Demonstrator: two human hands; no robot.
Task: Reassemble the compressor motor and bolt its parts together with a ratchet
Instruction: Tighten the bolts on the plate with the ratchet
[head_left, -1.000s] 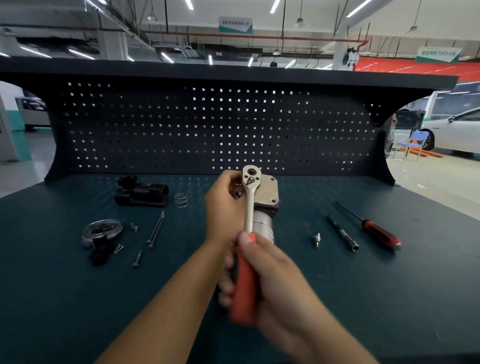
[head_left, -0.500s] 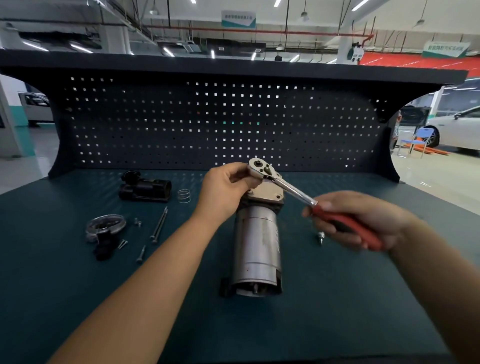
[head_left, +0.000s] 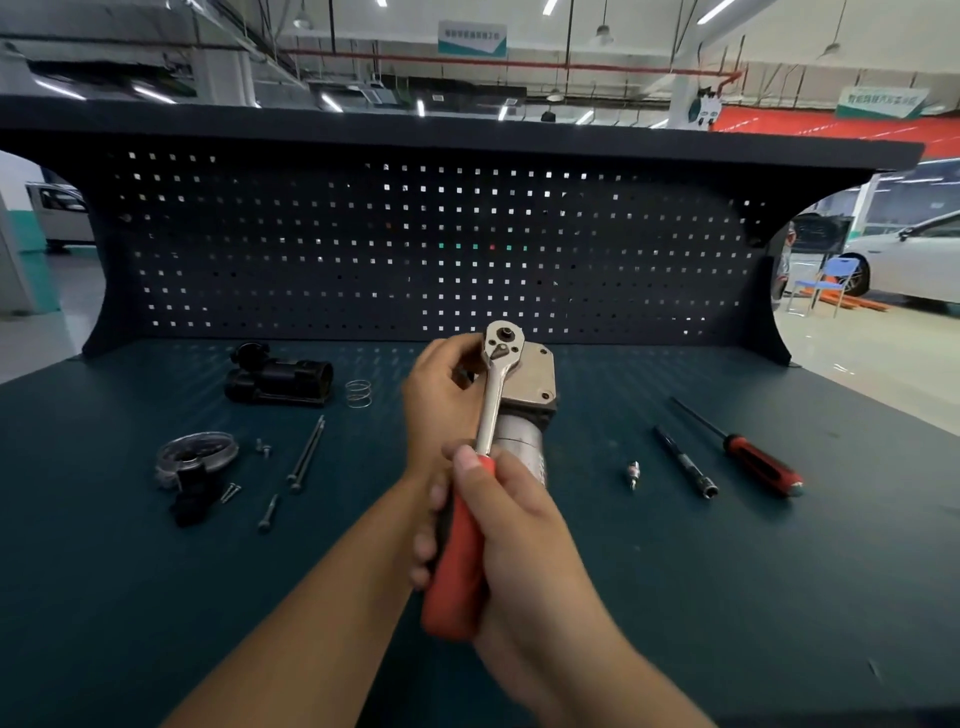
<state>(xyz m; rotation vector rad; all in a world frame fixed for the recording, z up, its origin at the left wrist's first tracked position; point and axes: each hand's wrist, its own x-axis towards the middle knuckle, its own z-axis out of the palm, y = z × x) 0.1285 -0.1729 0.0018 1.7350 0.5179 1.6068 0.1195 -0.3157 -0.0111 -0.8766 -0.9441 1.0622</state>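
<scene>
Gripping the red handle of the chrome ratchet (head_left: 491, 405), the right hand (head_left: 519, 551) sits nearest, its fingers wrapped fully round the grip and the thumb laid up toward the shank. Just beyond, the left hand (head_left: 441, 400) curls its fingers round the ratchet's head where it meets the tan end plate of the silver cylindrical compressor motor (head_left: 535, 374). The motor lies mid-bench on the dark green worktop (head_left: 727, 597), mostly hidden behind both hands. It looks like heavy, rigid metal with a smooth barrel apt to roll, so bracing at the squared end plate should best resist the turning. Farther left lie long steel bolts (head_left: 306, 452), a wire spring (head_left: 358, 393) and a black plastic housing (head_left: 278, 382). A red-and-black screwdriver (head_left: 758, 462) lies to the right, before the perforated pegboard (head_left: 415, 249).
</scene>
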